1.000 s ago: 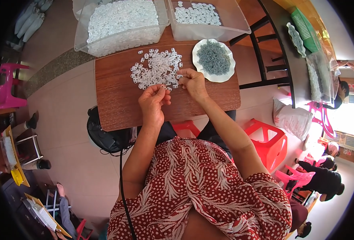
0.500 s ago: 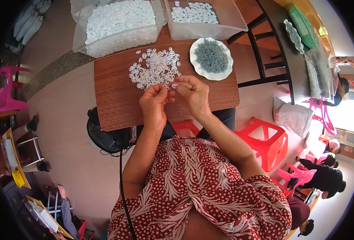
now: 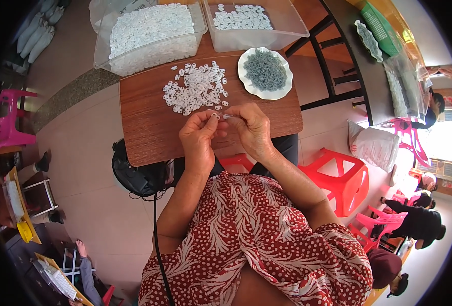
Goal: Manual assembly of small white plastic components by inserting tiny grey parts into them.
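Over the near half of a brown wooden table (image 3: pixel 154 137), my hands meet fingertip to fingertip. My left hand (image 3: pixel 199 133) is closed in a pinch on a small white plastic piece (image 3: pixel 216 115). Another small white piece (image 3: pixel 226 117) sits between the thumb and forefinger of my right hand (image 3: pixel 255 131), almost touching the first; fingers partly cover both. Just beyond lies a loose pile of white two-holed pieces (image 3: pixel 195 86). To its right is a white scalloped plate (image 3: pixel 284 93) heaped with thin grey rod-like pieces (image 3: pixel 265 70).
Two clear plastic bins, a fuller one (image 3: pixel 152 60) and another (image 3: pixel 256 40), hold white pieces along the table's far edge. A red stool (image 3: pixel 356 188) stands at my right, a black bag (image 3: pixel 136 168) at my left. Other people sit farther off on both sides.
Both hands have come slightly nearer to me, away from the pile. The two white pieces are closer together, and the right fingers are more curled. The whole view has shifted a little.
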{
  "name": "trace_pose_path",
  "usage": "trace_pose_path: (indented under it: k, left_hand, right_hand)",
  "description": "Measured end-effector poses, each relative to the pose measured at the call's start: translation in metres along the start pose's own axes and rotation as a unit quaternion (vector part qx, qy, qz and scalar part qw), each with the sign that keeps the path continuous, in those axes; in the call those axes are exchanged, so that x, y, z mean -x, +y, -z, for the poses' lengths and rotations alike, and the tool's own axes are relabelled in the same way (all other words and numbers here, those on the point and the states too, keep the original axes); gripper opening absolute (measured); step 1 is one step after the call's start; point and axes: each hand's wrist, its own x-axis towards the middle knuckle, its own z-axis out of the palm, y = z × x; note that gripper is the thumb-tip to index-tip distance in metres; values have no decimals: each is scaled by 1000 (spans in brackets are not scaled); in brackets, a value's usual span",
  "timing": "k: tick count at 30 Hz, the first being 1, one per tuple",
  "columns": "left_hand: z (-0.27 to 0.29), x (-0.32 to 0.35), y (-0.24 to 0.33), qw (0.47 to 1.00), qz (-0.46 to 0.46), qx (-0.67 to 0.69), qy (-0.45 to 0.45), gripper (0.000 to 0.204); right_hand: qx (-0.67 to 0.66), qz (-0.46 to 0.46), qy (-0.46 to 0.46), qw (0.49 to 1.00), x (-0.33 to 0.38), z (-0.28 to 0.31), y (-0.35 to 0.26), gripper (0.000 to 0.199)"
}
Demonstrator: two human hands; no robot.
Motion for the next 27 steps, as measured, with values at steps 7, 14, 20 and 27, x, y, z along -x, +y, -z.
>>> trace_pose_path:
  k: [7,14,20,27]
  left_hand:
    - [-1,5,2,1000,-5,-4,-10,8]
    - [-3,12,6,999,43,-18,8,9]
    - [-4,14,9,999,47,9,-1,8]
    - [-1,14,6,999,44,-4,-2,8]
  right_hand:
    - [59,55,-44,996,-1,10,-11,15]
    - [-387,-239,23,890,-2,3,-11,10]
    - [-479,-289,37,828,6,-6,-20,11]
    - [-334,-213,-12,918,10,4,-15,12]
